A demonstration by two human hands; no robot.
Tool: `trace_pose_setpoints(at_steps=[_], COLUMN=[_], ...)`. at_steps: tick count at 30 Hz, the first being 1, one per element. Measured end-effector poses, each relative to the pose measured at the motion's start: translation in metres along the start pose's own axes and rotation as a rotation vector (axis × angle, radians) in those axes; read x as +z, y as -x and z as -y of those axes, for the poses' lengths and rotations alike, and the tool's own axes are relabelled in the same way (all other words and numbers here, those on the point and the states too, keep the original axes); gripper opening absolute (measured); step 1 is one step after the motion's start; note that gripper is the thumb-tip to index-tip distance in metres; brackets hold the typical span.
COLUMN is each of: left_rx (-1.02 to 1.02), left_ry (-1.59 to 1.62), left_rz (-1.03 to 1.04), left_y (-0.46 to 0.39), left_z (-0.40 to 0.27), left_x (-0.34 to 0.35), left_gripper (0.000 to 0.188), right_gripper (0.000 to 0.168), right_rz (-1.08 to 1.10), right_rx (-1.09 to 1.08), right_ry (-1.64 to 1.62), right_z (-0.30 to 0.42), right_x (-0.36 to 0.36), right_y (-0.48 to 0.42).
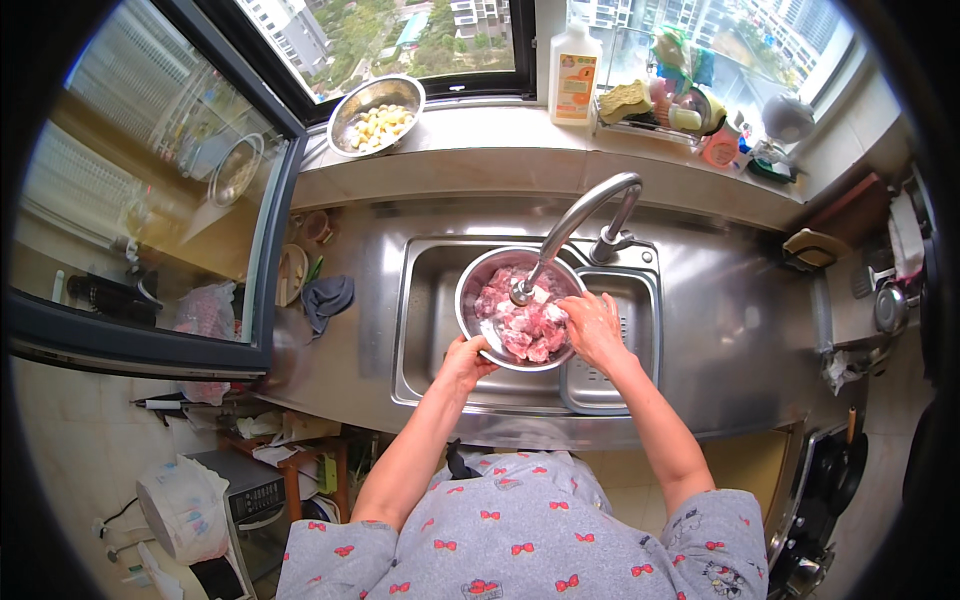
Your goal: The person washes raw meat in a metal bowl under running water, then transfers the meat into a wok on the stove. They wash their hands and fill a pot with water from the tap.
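Note:
Raw pink meat pieces (517,322) fill a round stainless steel bowl (471,274) held over the sink (431,322). My left hand (466,360) grips the bowl's rim at its lower left, with the fingers partly hidden below. On the right side, my right hand (596,326) lies over the rim, wet, with some fingertips against the meat. Whether it also clasps the rim is hard to tell. The curved steel faucet (581,210) arches above, its spout end over the middle of the bowl.
A rectangular drain basket (634,337) sits in the sink's right part. On the windowsill are a steel bowl of pale yellow pieces (382,127), a white bottle (574,75) and a rack with sponges (626,101). An open window sash (274,247) juts in at left, near a grey cloth (327,300).

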State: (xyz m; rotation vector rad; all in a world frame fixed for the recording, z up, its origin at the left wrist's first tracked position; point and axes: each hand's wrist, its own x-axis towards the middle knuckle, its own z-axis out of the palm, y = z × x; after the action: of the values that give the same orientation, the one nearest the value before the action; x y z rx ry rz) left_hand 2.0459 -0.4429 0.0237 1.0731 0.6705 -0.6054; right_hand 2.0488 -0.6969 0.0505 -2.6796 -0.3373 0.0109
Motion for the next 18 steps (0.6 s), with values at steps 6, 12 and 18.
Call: trace_pose_setpoints(at_steps=[6,12,18], left_rx=[-0.025,-0.030,-0.049], left_ry=[-0.037,-0.029,-0.022], left_rz=[0.018,-0.004,-0.026], left_y=[0.003,0.008,0.005], left_z=[0.007,0.012,0.016], left_x=[0.001,-0.001,-0.009], left_gripper=[0.040,0.039,0.036], right_gripper=[0.033,0.034,0.035], right_rz=[-0.001,0.037,-0.020], right_rx=[0.009,-0.011,0.006], right_ry=[0.017,0.002,-0.006], right_z=[0.001,-0.003,-0.009], right_x=[-0.005,0.007,0.008], right_y=[0.005,0.006,0.003])
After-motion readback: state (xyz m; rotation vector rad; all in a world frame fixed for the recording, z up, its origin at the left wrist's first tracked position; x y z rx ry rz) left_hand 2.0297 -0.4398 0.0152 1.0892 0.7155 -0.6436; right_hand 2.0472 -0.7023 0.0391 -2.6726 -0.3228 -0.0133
